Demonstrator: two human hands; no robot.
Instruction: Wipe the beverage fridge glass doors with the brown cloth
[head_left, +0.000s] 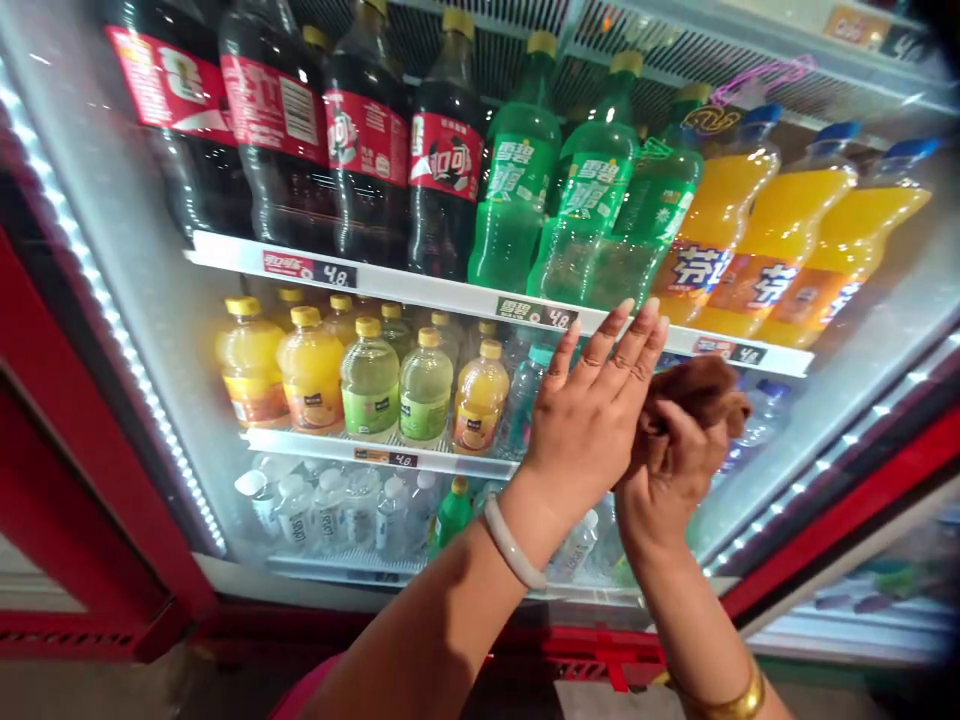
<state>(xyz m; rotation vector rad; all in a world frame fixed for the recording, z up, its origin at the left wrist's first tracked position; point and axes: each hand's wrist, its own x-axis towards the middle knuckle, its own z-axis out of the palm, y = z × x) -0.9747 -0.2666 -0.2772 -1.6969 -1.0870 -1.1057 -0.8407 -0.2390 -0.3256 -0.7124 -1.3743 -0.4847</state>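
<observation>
My left hand (592, 410) is spread flat with the fingers pointing up, in front of the price strip (409, 295) of the upper shelf; a pale bangle circles that wrist. Nothing is held in it. Just to its right, my right hand (679, 475) has its fingers wrapped round a brown cloth (694, 395), partly behind the left hand. A gold bangle is on the right wrist. Above both hands stand green bottles (585, 200) and orange soda bottles (787, 230) with blue caps. Whether either hand touches the shelf I cannot tell.
Dark cola bottles (367, 150) fill the upper left shelf. Yellow and green juice bottles (371, 395) stand on the middle shelf, with clear water bottles (330, 510) below. Light strips and a red frame (97, 480) border the cooler. A pink drawn shape overlaps the upper right.
</observation>
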